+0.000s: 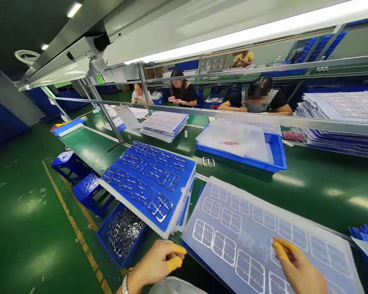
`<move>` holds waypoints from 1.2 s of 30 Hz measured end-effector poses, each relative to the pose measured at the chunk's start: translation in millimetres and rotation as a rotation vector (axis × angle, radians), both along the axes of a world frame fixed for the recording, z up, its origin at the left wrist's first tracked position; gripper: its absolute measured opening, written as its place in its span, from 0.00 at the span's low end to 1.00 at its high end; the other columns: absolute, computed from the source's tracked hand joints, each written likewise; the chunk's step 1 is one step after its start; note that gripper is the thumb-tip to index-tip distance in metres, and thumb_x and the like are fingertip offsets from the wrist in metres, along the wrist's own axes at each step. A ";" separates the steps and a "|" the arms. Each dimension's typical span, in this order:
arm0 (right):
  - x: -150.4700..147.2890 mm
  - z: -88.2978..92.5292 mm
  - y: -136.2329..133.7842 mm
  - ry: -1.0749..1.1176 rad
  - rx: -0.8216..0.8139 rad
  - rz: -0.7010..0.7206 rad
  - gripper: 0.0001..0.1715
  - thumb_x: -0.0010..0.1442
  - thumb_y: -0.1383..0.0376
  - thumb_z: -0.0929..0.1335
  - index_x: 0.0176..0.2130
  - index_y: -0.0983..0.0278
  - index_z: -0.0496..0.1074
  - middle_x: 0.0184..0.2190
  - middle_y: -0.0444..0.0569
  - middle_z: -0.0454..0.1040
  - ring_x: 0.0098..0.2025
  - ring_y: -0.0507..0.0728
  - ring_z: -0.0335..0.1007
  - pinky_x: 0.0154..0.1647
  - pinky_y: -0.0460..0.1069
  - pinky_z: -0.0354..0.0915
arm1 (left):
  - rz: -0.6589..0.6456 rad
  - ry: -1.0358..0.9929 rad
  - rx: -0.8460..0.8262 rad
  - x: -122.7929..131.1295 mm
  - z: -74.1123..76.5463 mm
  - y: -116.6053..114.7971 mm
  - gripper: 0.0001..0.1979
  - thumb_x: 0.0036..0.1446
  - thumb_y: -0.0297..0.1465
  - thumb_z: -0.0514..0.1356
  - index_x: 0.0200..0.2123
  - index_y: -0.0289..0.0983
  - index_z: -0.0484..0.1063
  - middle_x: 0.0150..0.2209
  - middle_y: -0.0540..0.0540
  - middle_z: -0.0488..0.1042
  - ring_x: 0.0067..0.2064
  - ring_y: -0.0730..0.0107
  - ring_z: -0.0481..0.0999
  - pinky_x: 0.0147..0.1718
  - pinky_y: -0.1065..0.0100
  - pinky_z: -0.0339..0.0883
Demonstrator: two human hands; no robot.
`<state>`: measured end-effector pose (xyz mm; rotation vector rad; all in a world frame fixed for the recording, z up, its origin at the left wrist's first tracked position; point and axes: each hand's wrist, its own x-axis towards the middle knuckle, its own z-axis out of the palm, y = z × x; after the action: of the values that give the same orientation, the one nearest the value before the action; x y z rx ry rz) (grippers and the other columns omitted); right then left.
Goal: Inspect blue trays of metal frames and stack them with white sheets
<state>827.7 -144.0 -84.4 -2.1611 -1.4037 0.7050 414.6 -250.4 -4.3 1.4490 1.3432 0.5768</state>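
Right grip (pixel 298 265) pinched, yellow finger cots (pixel 279 249) at the translucent sheet (pixel 263 220) of metal lattice frames; can't tell if it's holding anything. Sheet lies directly ahead of that grip, long axis running left-right across the worktop (pixel 309 204), right hand nearer. Left grip (pixel 150 261) curled, fingers together, just off the sheet's left edge; contents can't be seen. Ahead of the left grip: blue bin (pixel 102 241) of loose metal frames, then blue foam board (pixel 180 192) with frames laid out.
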 end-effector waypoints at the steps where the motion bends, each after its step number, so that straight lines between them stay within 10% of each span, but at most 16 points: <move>1: -36.2 16.5 9.4 0.133 0.011 0.044 0.29 0.50 0.44 0.62 0.42 0.58 0.74 0.38 0.56 0.82 0.38 0.68 0.79 0.40 0.58 0.73 | 0.074 -0.053 0.020 -28.4 14.2 0.4 0.12 0.61 0.36 0.60 0.44 0.45 0.83 0.42 0.43 0.83 0.37 0.63 0.82 0.39 0.63 0.74; 7: -206.0 66.7 61.3 0.452 0.012 0.304 0.30 0.46 0.45 0.63 0.40 0.61 0.74 0.34 0.55 0.81 0.32 0.63 0.76 0.35 0.54 0.70 | 0.854 0.192 0.428 -233.6 60.6 55.5 0.22 0.60 0.44 0.57 0.46 0.36 0.81 0.37 0.41 0.83 0.41 0.57 0.81 0.46 0.56 0.74; 13: -260.6 38.8 96.9 0.450 -0.050 0.289 0.29 0.44 0.46 0.64 0.40 0.61 0.76 0.31 0.54 0.81 0.26 0.62 0.73 0.25 0.53 0.65 | 1.031 0.542 0.338 -372.1 45.2 118.6 0.17 0.63 0.34 0.54 0.45 0.35 0.80 0.50 0.38 0.82 0.53 0.55 0.78 0.54 0.58 0.68; 23: -265.0 23.2 105.2 0.323 -0.081 0.208 0.21 0.45 0.47 0.65 0.32 0.56 0.76 0.27 0.51 0.80 0.24 0.63 0.72 0.25 0.55 0.66 | 0.862 0.698 0.137 -421.5 -24.7 180.0 0.15 0.65 0.42 0.60 0.45 0.37 0.76 0.48 0.41 0.79 0.50 0.58 0.78 0.53 0.49 0.70; 36: -308.1 68.3 100.3 0.212 -0.133 0.223 0.17 0.64 0.63 0.58 0.45 0.62 0.73 0.32 0.48 0.80 0.26 0.57 0.75 0.36 0.51 0.68 | 0.740 0.641 0.154 -450.3 -35.1 207.7 0.13 0.57 0.34 0.54 0.33 0.39 0.79 0.41 0.39 0.84 0.45 0.50 0.80 0.41 0.60 0.70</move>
<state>519.6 -43.7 -16.1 -1.9743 -1.5332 1.1047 -35.7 -42.6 -39.5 1.2742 2.4311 0.7172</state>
